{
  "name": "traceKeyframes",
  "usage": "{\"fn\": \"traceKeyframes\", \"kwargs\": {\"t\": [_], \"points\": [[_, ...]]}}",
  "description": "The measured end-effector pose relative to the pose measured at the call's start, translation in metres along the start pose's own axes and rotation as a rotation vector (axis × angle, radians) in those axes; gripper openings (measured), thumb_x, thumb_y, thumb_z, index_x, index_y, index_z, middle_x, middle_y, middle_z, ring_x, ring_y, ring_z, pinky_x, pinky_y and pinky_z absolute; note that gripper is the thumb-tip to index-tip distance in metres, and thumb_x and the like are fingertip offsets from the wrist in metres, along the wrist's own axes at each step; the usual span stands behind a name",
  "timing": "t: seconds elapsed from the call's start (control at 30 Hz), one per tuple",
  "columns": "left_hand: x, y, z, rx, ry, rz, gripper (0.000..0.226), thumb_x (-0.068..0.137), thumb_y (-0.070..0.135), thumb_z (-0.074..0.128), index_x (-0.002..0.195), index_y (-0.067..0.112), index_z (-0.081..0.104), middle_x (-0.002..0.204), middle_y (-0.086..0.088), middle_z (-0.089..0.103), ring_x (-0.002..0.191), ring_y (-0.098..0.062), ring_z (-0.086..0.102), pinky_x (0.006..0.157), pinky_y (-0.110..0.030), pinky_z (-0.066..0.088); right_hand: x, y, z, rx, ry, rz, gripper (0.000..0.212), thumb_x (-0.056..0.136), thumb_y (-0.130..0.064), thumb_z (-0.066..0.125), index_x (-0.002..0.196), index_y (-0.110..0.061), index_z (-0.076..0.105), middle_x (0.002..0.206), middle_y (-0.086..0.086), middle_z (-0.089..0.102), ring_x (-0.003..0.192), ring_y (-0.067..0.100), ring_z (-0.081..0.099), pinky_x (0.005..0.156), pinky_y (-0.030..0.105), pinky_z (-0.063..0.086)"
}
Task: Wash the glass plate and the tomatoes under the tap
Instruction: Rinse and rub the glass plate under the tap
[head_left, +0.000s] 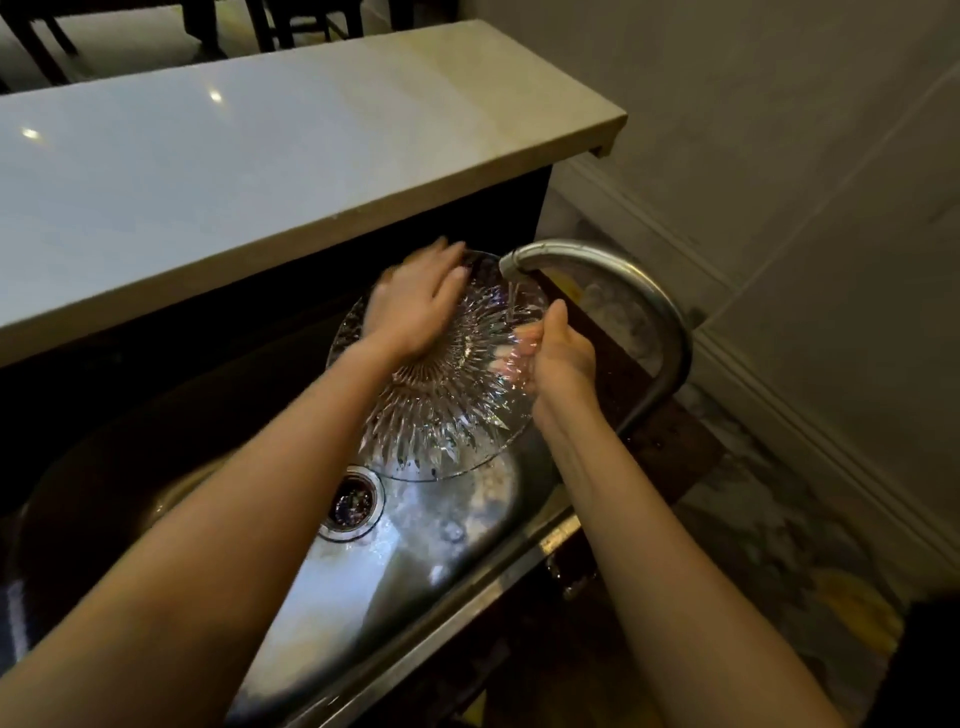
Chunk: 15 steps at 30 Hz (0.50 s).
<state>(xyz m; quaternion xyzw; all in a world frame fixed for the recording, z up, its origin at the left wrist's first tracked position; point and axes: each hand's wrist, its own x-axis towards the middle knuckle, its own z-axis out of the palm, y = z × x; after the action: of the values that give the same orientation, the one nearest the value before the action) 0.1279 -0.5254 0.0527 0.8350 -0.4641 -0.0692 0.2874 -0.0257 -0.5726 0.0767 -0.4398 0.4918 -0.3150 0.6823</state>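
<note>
A cut-glass plate (441, 415) with a ribbed star pattern is held tilted over the sink (363, 587), under the curved metal tap (613, 265). Water runs from the spout onto the plate's upper right part. My left hand (415, 306) lies flat on the plate's upper face with its fingers spread; it looks blurred. My right hand (558, 353) grips the plate's right rim, thumb on top and fingers showing through the glass underneath. No tomatoes are in sight.
The steel sink has a round drain (353, 501) below the plate. A pale counter (234, 171) overhangs the sink at the back. A round metal dish (623, 317) sits behind the tap. Patterned floor and a white wall lie to the right.
</note>
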Motion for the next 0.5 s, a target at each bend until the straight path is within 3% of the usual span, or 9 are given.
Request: {"fn": "traceKeyframes", "kwargs": {"t": [0.07,0.13,0.2,0.27,0.37,0.43,0.5], "points": [[-0.021,-0.031,-0.002,-0.072,-0.067,-0.170,0.055,0.096,0.051,0.021,0.146,0.030,0.018,0.153,-0.004,0.030,0.138,-0.024,0.032,0.111,-0.044,0.028,0.003,-0.003,-0.004,0.035,0.032,-0.019,0.050,0.098,-0.040,0.036,0.065,-0.007,0.055,0.038,0.004,0.059,0.033,0.017,0.057,0.035,0.019,0.045],[-0.054,-0.042,0.005,-0.166,-0.101,-0.271,0.058,0.097,0.048,0.023,0.148,0.024,0.010,0.156,-0.008,0.017,0.141,-0.028,0.024,0.115,-0.045,0.023,0.007,-0.006,-0.006,0.051,0.063,-0.046,0.051,0.098,-0.039,0.034,0.065,-0.006,0.054,0.036,0.004,0.057,0.029,0.017,0.055,0.033,0.017,0.042],[-0.092,-0.027,0.021,-0.123,-0.065,-0.229,0.058,0.098,0.045,0.023,0.148,0.022,0.004,0.158,-0.006,0.000,0.146,-0.022,0.002,0.119,-0.042,0.007,0.010,-0.005,-0.004,0.070,0.074,-0.052,0.051,0.099,-0.039,0.034,0.065,-0.006,0.053,0.035,0.004,0.056,0.029,0.017,0.053,0.034,0.018,0.043],[-0.120,0.006,0.034,-0.031,-0.001,-0.075,0.054,0.097,0.044,0.017,0.144,0.025,-0.002,0.154,0.003,-0.009,0.144,-0.013,-0.010,0.119,-0.039,-0.006,0.010,-0.001,0.000,0.067,0.077,-0.047,0.052,0.099,-0.040,0.033,0.065,-0.007,0.053,0.034,0.002,0.056,0.029,0.015,0.054,0.035,0.017,0.043],[-0.117,0.051,0.040,-0.043,-0.002,0.126,0.053,0.095,0.041,0.013,0.145,0.026,0.004,0.153,0.010,-0.003,0.142,-0.005,-0.009,0.116,-0.030,-0.012,0.002,0.011,0.002,-0.051,0.068,-0.022,0.051,0.097,-0.044,0.034,0.067,-0.012,0.061,0.045,-0.005,0.064,0.043,0.006,0.062,0.040,0.013,0.043],[-0.083,0.060,0.032,-0.014,-0.011,0.120,0.054,0.096,0.038,0.015,0.147,0.021,0.016,0.156,0.005,0.008,0.143,-0.005,-0.003,0.115,-0.030,-0.009,-0.006,0.019,0.000,-0.075,0.011,0.042,0.044,0.095,-0.048,0.036,0.083,-0.019,0.067,0.070,-0.004,0.071,0.070,0.010,0.068,0.057,0.022,0.051],[-0.045,0.056,0.024,0.087,-0.026,0.104,0.052,0.097,0.038,0.020,0.145,0.019,0.024,0.156,0.001,0.019,0.145,-0.010,0.006,0.117,-0.035,-0.005,-0.012,0.022,-0.001,-0.060,-0.030,0.053,0.042,0.096,-0.047,0.037,0.082,-0.020,0.066,0.071,-0.001,0.071,0.069,0.013,0.068,0.059,0.026,0.053]]}}
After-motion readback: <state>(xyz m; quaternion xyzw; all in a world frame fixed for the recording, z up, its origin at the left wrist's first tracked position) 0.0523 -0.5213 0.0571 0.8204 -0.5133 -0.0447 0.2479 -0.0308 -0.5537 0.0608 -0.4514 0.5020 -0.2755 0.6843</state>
